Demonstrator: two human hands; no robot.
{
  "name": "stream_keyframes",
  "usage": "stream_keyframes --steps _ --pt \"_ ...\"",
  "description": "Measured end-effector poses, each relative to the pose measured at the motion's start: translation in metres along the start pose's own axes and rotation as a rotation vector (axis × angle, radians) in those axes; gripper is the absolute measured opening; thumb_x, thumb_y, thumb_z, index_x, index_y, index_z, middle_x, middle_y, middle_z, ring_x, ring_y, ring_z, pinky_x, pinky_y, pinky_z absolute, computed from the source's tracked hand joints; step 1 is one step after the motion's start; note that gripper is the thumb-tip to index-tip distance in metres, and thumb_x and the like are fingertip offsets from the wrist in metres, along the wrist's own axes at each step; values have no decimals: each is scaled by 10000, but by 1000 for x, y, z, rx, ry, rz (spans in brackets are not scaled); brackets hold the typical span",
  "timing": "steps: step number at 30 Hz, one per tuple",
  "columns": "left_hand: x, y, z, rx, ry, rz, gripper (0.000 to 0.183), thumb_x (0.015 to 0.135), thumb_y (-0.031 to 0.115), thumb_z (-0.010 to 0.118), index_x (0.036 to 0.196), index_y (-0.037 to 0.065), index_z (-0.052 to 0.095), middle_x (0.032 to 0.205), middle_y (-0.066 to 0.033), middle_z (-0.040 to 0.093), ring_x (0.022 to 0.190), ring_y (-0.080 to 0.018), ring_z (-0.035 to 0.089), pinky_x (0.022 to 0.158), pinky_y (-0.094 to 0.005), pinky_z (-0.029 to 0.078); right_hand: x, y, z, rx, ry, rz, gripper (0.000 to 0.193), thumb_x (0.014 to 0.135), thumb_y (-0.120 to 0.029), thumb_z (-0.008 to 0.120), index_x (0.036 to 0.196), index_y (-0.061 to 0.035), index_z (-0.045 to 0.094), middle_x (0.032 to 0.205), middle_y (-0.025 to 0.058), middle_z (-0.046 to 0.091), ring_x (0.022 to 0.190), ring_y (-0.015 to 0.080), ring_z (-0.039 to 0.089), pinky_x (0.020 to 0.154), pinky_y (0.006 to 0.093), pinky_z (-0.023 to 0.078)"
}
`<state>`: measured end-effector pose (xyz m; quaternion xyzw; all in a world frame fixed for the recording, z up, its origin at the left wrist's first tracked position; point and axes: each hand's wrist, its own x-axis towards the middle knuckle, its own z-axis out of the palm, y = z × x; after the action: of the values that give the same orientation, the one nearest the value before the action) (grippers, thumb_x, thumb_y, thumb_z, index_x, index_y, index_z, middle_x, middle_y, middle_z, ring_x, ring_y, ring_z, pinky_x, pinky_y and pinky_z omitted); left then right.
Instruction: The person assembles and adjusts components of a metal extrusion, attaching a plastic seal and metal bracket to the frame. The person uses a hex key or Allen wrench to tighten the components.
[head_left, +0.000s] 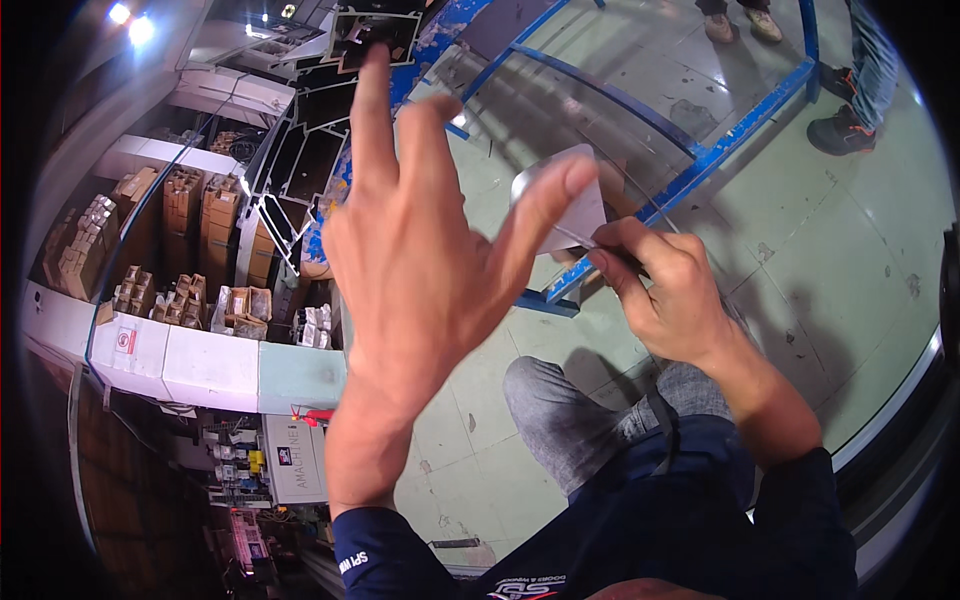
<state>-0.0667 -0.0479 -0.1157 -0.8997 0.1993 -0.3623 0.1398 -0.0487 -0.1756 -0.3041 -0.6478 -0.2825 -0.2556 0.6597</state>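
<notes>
My left hand (415,250) is raised close in front, fingers spread and slightly blurred, with nothing held in it. Its thumb overlaps a small flat, pale silvery piece (580,215); I cannot tell whether the thumb touches it. The lower right edge of that piece is pinched between the thumb and fingers of my right hand (665,290). Whether the piece is metal or plastic is unclear. Beyond my left fingertips lie the open ends of several hollow metal profiles (300,165), partly hidden by the hand.
A worn blue metal frame (740,150) stands ahead on the tiled floor (800,260). Shelves at the left hold several cardboard boxes (180,215). Below them are a red fire extinguisher (317,415) and a light machine cabinet (295,460). Other people's legs (870,75) show at the far right.
</notes>
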Motion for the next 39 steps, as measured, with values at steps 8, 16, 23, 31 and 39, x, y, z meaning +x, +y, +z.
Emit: stream_keyframes --steps 8,16,23,31,39 --pt "29 9 5 187 -135 -117 869 836 763 682 1035 -83 646 1205 -289 644 844 -418 720 714 -494 560 14 -13 -12 58 36 219 76 952 -13 637 1019 23 640 758 209 665 687 386 679 607 422 493" --pt "36 11 -1 160 -141 -148 748 863 692 711 948 -43 608 1086 -222 651 854 -398 701 717 -501 542 67 -27 -31 -165 124 -131 259 939 50 632 1196 48 658 969 206 709 820 323 727 695 381 550" --pt "36 8 -24 28 -267 -174 422 836 365 786 945 -4 612 1393 -413 532 713 -433 717 669 -481 569 107 -35 -29 -348 170 -389 368 821 42 664 1188 13 657 896 141 672 769 348 701 646 431 561" --pt "6 16 -40 -32 -98 -126 151 865 144 765 902 29 675 1436 -211 619 615 -177 738 543 -272 529 142 -48 -8 -516 131 -488 195 809 -48 657 975 32 594 837 173 696 781 342 738 634 446 595" --pt "2 -3 -32 -32 -228 -167 313 893 226 722 1130 34 650 829 -74 768 600 -333 703 564 -426 505 167 -61 18 -119 194 -283 253 749 68 574 1001 95 584 653 309 605 708 491 666 646 539 530"
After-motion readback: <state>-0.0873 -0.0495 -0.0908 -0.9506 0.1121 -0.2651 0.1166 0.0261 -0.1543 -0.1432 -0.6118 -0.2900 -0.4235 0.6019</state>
